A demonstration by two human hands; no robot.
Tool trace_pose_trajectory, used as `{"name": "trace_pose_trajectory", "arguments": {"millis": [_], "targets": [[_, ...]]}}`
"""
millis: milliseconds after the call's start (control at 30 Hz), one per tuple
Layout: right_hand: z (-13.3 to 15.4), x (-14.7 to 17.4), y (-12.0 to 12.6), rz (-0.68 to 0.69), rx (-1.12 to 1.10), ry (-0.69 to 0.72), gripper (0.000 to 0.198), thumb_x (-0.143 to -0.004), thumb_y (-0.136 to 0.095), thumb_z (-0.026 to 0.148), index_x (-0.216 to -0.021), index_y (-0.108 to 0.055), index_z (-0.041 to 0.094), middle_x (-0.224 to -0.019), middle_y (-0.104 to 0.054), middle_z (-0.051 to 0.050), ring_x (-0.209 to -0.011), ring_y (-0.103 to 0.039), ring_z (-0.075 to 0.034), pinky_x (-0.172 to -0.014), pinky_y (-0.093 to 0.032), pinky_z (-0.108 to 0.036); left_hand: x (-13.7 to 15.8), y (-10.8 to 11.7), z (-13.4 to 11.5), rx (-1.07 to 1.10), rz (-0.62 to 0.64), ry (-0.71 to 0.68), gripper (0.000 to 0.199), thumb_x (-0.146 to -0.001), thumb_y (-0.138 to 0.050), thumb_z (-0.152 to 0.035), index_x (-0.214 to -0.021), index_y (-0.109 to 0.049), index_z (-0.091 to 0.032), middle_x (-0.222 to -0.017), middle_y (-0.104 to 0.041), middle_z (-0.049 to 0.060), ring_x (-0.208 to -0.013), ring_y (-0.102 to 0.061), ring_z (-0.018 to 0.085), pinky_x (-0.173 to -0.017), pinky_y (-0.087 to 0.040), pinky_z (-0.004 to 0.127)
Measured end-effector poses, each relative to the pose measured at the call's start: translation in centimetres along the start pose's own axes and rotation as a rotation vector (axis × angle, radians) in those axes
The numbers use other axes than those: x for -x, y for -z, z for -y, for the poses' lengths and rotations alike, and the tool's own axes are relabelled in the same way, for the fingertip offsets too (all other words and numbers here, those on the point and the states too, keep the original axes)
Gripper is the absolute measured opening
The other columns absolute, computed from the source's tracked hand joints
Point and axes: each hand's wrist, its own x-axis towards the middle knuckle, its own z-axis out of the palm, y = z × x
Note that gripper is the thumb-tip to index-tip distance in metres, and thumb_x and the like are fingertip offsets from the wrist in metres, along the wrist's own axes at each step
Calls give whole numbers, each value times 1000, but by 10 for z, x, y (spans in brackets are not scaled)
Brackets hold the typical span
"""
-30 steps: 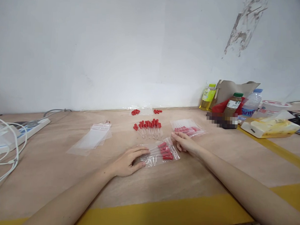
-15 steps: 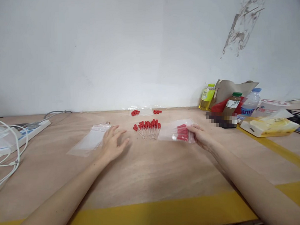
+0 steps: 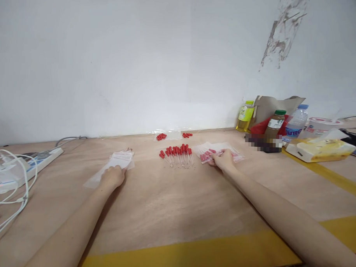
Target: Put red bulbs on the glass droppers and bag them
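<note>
My left hand [image 3: 114, 176] rests on a stack of clear zip bags [image 3: 120, 158] at the left, its fingers curled down and closed at the bags' edge. My right hand [image 3: 224, 160] is closed on a clear zip bag of droppers [image 3: 205, 156] low over the table, red bulbs showing through the plastic. More clear plastic lies under and behind this hand; I cannot tell how many bags it is. Between my hands, loose droppers [image 3: 177, 152] with red bulbs and thin clear stems lie in a row, bulbs toward the wall.
Small piles of red bulbs [image 3: 161, 137] lie on clear plastic by the wall. A white power strip [image 3: 45, 163] with tangled cables sits at left. At right stand several bottles, among them a yellow one [image 3: 245, 117], and a tissue pack [image 3: 319, 150]. Yellow tape [image 3: 191, 249] marks the table's front edge.
My left hand has moved left and down onto the zip bags, its spread fingers now curled. My right hand has shifted left and lowered the bag of droppers toward the table.
</note>
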Motion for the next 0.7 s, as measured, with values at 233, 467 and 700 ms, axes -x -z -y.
{"name": "trace_pose_trajectory", "arguments": {"millis": [233,467,700], "targets": [[6,7,17,-346,506,129,48,-63,-57,40,-98,-35,15,-69,-56,-6,-59,-56,-20,-53,-40,-30,1,9,0,-12,-3,-38,36,-78,-33,-25,-87,-65,-10,-94,-63,20,-86,-58,34,-67,-43,39],[11,14,21,-330,655,191,42,-70,-49,33,-106,-37,16,-61,-54,-1,-59,-53,-20,-51,-31,-27,6,23,-2,21,-19,-74,40,-82,-29,-29,-85,-65,-12,-90,-65,17,-87,-59,32,-70,-44,38],[17,25,14,-207,627,429,28,-74,-44,32,-99,-43,19,-57,-50,3,-54,-49,-15,-50,-30,-24,56,35,-59,394,-352,-595,37,-85,-30,-24,-115,-53,-18,-123,-50,5,-114,-44,19,-97,-33,34]]}}
